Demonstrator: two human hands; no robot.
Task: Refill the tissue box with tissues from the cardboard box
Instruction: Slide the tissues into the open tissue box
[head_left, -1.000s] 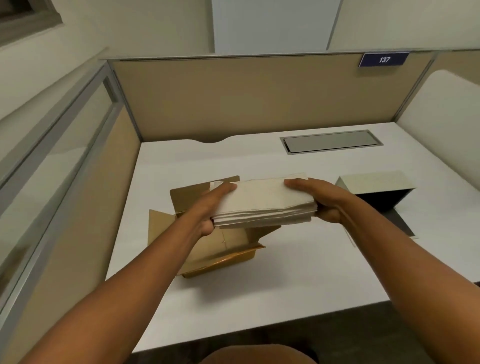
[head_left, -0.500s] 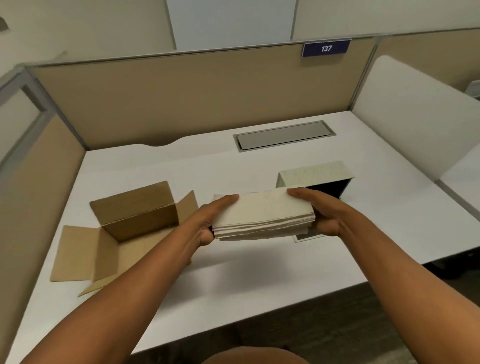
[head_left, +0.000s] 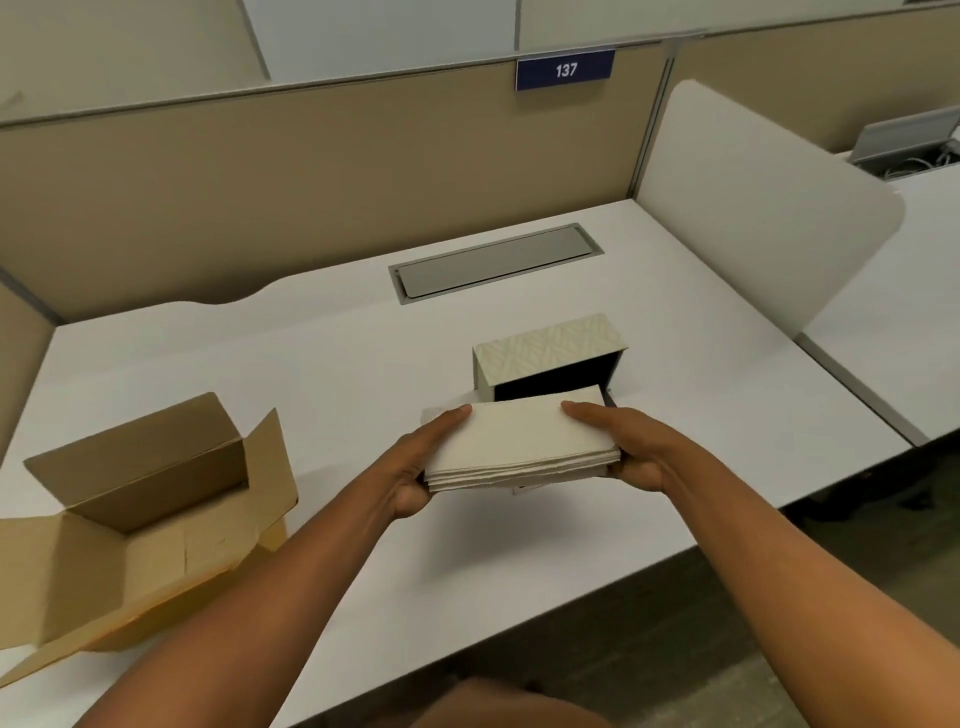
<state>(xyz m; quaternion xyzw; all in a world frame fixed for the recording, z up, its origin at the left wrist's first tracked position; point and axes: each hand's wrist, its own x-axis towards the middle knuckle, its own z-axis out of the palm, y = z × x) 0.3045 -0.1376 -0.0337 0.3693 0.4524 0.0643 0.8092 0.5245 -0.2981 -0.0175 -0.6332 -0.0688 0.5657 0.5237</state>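
White desk (head_left: 363, 364) fills the cubicle, and over it I hold the stack of tissues (head_left: 522, 444) level, my left hand (head_left: 415, 467) and right hand (head_left: 631, 447) clamped on its two ends. Its far edge sits at the dark open side of the tissue box (head_left: 545, 348). Well to my left lies the opened cardboard box (head_left: 140, 514).

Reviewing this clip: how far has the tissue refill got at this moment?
Done: the stack of tissues is out of the cardboard box, which sits open at the left of the desk and looks empty. In hand: left hand and right hand hold the stack by its ends, just in front of the tissue box's dark open side. Left: slide the stack in; closing looks still to do.
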